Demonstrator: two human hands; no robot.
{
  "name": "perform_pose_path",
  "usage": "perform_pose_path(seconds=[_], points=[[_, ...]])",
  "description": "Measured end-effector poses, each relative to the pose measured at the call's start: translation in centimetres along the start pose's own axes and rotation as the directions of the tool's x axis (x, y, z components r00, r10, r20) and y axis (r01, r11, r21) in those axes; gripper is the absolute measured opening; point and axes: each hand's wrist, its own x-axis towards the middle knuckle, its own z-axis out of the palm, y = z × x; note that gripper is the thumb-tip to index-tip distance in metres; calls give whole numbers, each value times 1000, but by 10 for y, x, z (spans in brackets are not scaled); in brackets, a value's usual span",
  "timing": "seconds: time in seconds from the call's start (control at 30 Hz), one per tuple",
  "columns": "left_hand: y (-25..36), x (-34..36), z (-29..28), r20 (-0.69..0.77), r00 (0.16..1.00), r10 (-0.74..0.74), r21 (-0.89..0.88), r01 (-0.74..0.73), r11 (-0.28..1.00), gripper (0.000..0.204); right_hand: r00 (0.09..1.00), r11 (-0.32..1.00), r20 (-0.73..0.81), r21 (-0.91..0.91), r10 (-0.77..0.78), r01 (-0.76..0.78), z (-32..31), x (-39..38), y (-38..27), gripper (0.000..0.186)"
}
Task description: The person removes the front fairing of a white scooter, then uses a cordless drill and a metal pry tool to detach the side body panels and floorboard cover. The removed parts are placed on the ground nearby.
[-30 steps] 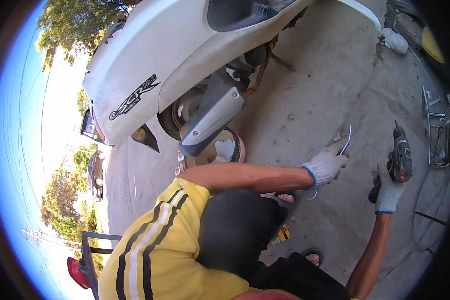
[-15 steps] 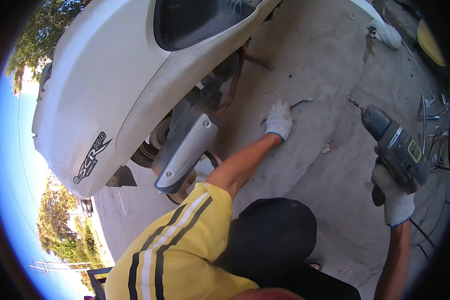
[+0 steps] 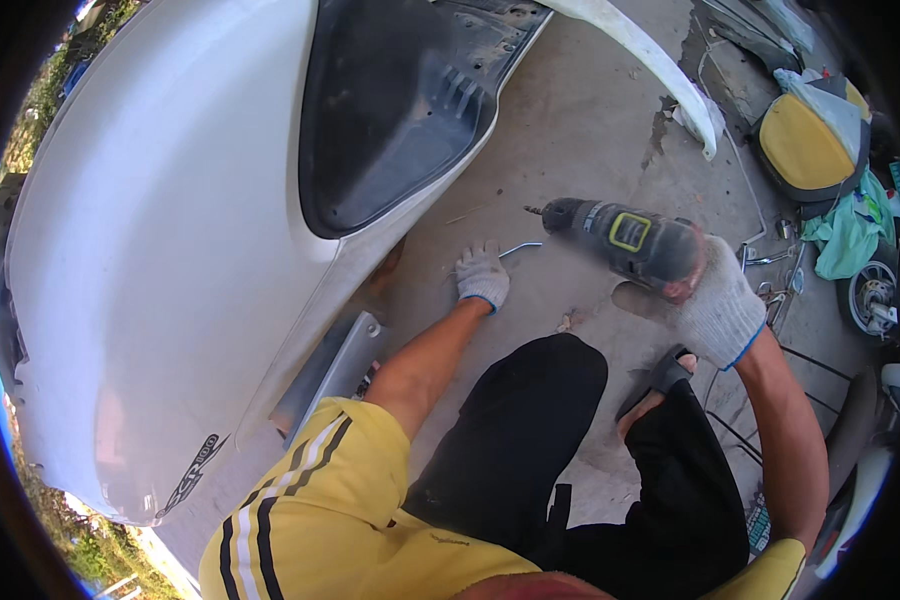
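Note:
My right hand [image 3: 718, 305], in a white knit work glove, is wrapped around the handle of a dark cordless drill [image 3: 625, 240]. The drill is held up off the ground, its bit pointing left toward the scooter. Low by the concrete, my gloved left hand [image 3: 483, 275] is closed over a thin bent metal rod [image 3: 522, 247]; one end sticks out to the right of the fingers, and the rest is hidden under the glove. To the left stands a scooter with a large white body panel [image 3: 170, 250] and a dark footwell [image 3: 400, 120].
A yellow-and-black seat [image 3: 810, 140], a green plastic bag [image 3: 852, 235] and a small wheel [image 3: 873, 298] lie at the right. Several metal tools [image 3: 778, 285] rest nearby. A curved white trim piece [image 3: 660, 70] reaches across the top. My sandalled foot [image 3: 660, 385] is below the drill.
The view has shifted. My right hand has raised the drill and swung it left, closer to my left hand. My left hand remains low at the bent rod.

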Motion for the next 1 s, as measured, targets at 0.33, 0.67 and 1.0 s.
perform_pose_path(seconds=[0.33,0.67,1.0], points=[[-9,1,-38,78,996,51,-3,-50,999,45,996,651,-87,-756,1,-67,24,141,156,42],[-3,11,-49,166,986,29,-74,-17,997,45,992,646,22,-757,-121,96,-6,244,175,42],[-9,11,-48,127,991,-49,-75,58,995,37,713,589,-265,-768,-650,252,-140,221,50,101]])
